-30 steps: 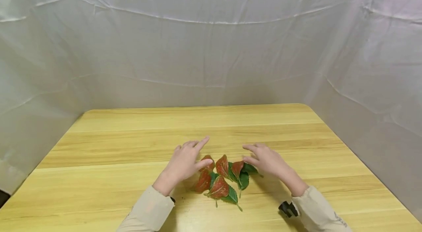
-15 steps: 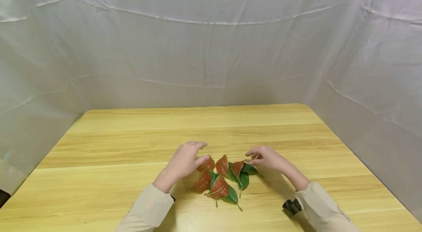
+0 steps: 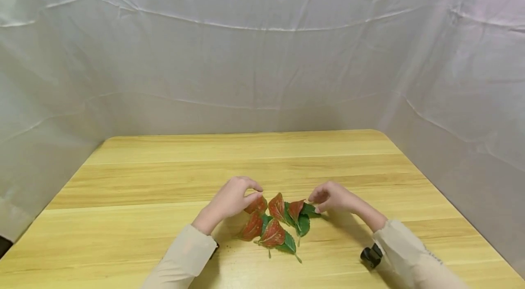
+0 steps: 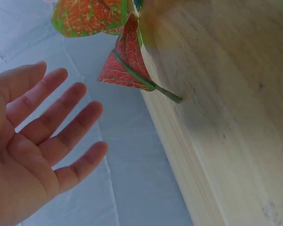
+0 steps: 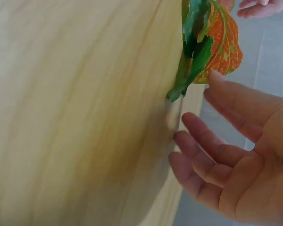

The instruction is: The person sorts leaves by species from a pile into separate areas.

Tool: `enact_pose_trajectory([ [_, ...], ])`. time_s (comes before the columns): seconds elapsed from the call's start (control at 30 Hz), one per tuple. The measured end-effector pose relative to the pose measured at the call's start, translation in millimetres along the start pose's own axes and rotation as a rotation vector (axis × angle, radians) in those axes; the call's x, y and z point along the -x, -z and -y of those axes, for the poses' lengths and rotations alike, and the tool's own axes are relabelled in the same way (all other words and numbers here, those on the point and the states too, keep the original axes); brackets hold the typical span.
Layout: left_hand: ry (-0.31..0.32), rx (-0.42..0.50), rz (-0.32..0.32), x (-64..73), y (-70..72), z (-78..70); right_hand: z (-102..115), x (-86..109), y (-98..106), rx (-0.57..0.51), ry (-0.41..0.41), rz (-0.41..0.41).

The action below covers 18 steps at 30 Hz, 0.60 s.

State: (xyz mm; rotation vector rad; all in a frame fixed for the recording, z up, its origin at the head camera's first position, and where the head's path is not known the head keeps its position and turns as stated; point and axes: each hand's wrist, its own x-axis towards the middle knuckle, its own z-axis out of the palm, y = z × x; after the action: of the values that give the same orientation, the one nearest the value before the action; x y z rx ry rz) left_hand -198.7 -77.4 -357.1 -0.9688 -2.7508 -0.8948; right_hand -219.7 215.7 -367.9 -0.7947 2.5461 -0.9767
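Several artificial leaves, red with pale veins or green with toothed edges, lie in a loose cluster near the table's front. My left hand is beside the cluster's upper-left red leaf, its thumb overlapping that leaf in the head view. In the left wrist view its fingers are spread and loosely bent, holding nothing, apart from a red leaf with a green stem. On the other side, my right hand curves loosely over the outer green leaf. In the right wrist view, its thumb and fingers are apart, near green leaves.
The light wood-grain table carries the leaves, with small dark specks left of them. Pale hanging cloth surrounds the table at the back and both sides. A black device sits under the right wrist's sleeve.
The fingers of both hands have bent inward from a straighter pose. My right hand has shifted slightly right and its thumb has lowered toward the outer green leaf. The leaves have stayed in place.
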Motion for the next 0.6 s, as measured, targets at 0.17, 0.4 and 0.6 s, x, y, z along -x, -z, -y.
enact_pose_trajectory([
  [0.17, -0.008, 0.03, 0.037, -4.1, -0.5, 1.0, -9, 0.5, 0, -0.095, 0.014, 0.011],
  [0.4, -0.003, 0.075, 0.083, -9.9, -0.5, -1.7, -19, -1.1, -1, -0.109, 0.043, 0.024],
  [0.6, -0.016, 0.113, 0.124, -17.5, -0.3, -5.4, -21, -3.1, -3, -0.065, 0.103, 0.109],
])
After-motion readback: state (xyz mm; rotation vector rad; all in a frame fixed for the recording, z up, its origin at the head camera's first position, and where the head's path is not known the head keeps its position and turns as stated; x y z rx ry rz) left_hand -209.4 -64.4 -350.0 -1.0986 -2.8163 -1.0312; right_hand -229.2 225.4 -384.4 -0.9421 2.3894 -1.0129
